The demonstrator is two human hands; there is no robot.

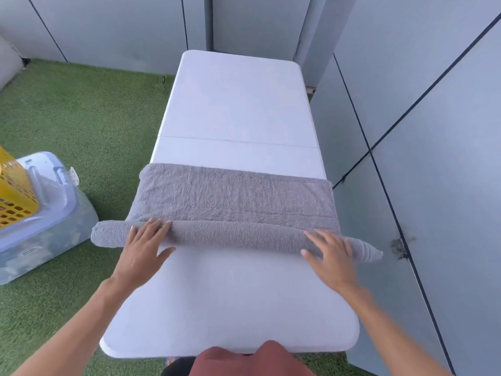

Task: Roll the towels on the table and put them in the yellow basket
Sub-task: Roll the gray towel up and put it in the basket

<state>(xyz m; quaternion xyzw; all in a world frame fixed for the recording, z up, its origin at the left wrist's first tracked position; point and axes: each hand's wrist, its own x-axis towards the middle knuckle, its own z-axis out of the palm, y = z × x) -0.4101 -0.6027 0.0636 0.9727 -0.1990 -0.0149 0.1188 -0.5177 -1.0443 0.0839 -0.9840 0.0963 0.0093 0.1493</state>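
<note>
Flatly, both hands (147, 240) on towel (235, 213) roll.

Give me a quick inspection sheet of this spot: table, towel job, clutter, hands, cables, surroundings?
Surface: white folding table, seam across its middle.
Job's things: grey towel partly rolled, its flat part lying beyond the roll; both roll ends overhang the table sides. Yellow basket stands on the left, off the table.
Clutter: clear plastic bin under the basket.
Hands: left hand and right hand press flat on the roll.
Cables: thin dark cord on the grass by the far wall.
Surroundings: green turf, grey wall panels.
</note>
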